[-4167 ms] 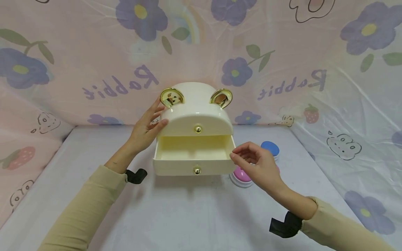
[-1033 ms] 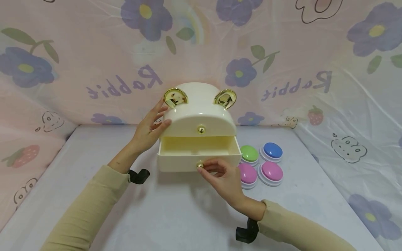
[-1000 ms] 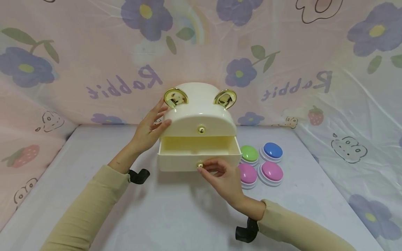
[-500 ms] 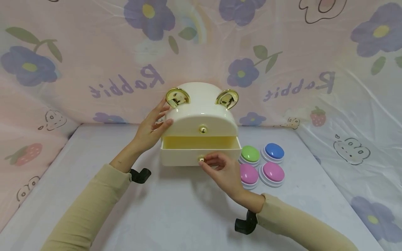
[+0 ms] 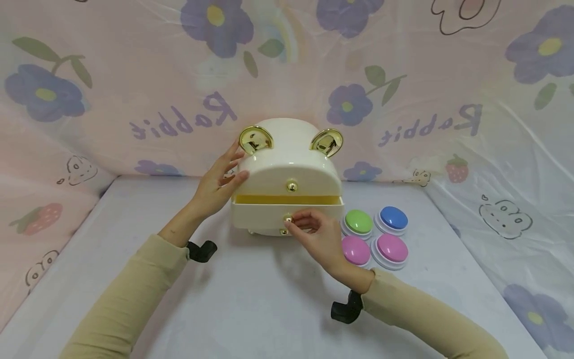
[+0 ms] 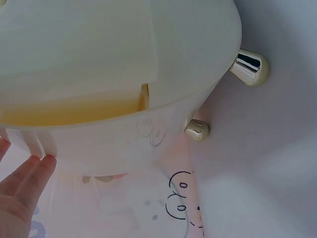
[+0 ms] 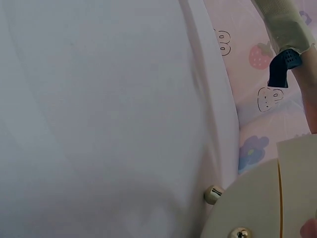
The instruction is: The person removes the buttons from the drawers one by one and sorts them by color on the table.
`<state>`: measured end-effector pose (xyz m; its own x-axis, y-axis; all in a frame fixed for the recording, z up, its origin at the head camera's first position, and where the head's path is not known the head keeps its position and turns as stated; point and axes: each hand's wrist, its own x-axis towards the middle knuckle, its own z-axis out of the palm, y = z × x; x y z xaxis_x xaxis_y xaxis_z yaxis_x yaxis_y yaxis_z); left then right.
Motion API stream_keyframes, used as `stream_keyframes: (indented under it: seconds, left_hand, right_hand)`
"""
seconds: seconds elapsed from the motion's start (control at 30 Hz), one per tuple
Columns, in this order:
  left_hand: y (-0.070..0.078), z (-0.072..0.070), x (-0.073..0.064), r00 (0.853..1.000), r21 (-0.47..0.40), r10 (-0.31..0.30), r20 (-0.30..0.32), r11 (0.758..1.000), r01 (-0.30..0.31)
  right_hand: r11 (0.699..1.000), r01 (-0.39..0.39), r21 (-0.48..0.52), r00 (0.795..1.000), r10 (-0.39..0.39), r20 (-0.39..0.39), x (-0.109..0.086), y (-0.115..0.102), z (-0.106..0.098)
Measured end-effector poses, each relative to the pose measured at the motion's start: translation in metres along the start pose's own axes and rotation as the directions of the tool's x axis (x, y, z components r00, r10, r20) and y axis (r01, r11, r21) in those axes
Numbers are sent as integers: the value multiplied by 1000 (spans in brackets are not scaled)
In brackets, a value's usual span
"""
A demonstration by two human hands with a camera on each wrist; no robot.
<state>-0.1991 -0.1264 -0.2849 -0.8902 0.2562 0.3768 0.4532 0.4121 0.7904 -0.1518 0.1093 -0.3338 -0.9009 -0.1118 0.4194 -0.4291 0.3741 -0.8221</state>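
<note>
A cream bear-eared storage box (image 5: 287,172) with gold ears stands at the back of the table. Its middle drawer (image 5: 255,215) juts out a little, and a narrow yellow strip of the inside shows. My right hand (image 5: 319,239) pinches the drawer's gold knob (image 5: 287,219) between thumb and fingertips. On the box's left side rests my left hand (image 5: 215,187), fingers extended and thumb near the front edge. In the left wrist view, fingertips (image 6: 47,161) touch the box's side wall. Only a bit of a finger (image 7: 309,229) shows at the corner of the right wrist view.
Right of the box stand several round push buttons: a green button (image 5: 358,221), a blue button (image 5: 394,217) and two pink ones, all on white bases. A white cloth covers the table (image 5: 251,309). Patterned fabric (image 5: 287,89) hangs close behind the box.
My right hand has gone from the drawer's right edge to its knob. The drawer has slid inward, uncovering a lower knob. My left hand stays on the box's side.
</note>
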Motion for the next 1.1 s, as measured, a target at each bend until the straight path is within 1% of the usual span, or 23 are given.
stream_keyframes:
  seconds: [0.1, 0.17, 0.23, 0.33, 0.4, 0.67, 0.9, 0.97, 1.1]
  left_hand:
    - [-1, 0, 0, 1000, 5, 2, -4, 1000, -2]
    - [-4, 1, 1, 1000, 3, 7, -7, 1000, -7]
    - [-13, 2, 3, 1000, 2, 17, -15, 1000, -17]
    - [-28, 3, 8, 999, -5, 31, -23, 999, -32]
    - [-35, 4, 11, 999, -4, 39, -29, 999, -39]
    - [-37, 6, 11, 998, -6, 46, -38, 999, -46]
    - [-36, 6, 10, 998, -3, 46, -36, 999, -46]
    - [-36, 5, 11, 998, -4, 44, -36, 999, -44]
    - [-37, 5, 11, 999, 0, 37, -40, 999, -37]
  right_hand:
    - [1000, 0, 3, 1000, 0, -5, 4, 14, 3]
    - [1000, 1, 3, 1000, -1, -7, 6, 23, 5]
    - [1000, 3, 3, 1000, -3, -10, 9, 29, 6]
    - [1000, 1, -1, 1000, -1, -11, 11, 31, 6]
    - [1000, -6, 4, 1000, 6, -12, 13, 33, 7]
    - [1000, 17, -3, 999, -17, -33, 18, 36, 8]
    - [1000, -11, 14, 999, 11, -31, 21, 36, 9]
    - [1000, -16, 10, 999, 17, -31, 22, 33, 9]
    - [1000, -4, -13, 1000, 4, -30, 21, 17, 7]
